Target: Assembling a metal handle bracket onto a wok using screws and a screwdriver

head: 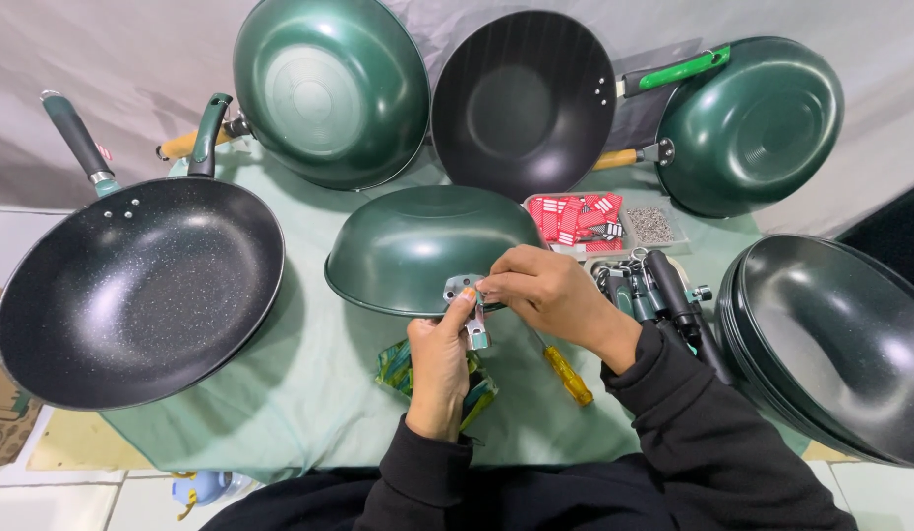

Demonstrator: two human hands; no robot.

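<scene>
My left hand (439,369) came up from the bottom centre of the frame, thumb and fingers pinched on a small metal handle bracket (464,291) held against the rim of an upturned green wok (417,246) lying bowl-down in the middle of the pale green cloth (309,383). My right hand (545,290) curled in from the right, fingertips pressed together on the same bracket, touching my left thumb. Whether a screw sat between those fingertips I could not tell.

Just below my hands lay a yellow-handled screwdriver (567,375), and under my left wrist a green plastic packet (398,366). Behind the upturned wok, right of centre, stood a clear divided tray (673,241): its left compartment held red-and-white tags (575,218), its right one a heap of small silvery screws (650,224).

A bundle of dark handles (663,290) lay just right of my right wrist. At the right edge stood a nested stack of dark woks (830,344). A large speckled black wok (137,290) sat open-side-up at the left, nothing in it. Across the top, three more woks leaned against the grey backdrop: green (329,88), black (524,103), green (752,123).
</scene>
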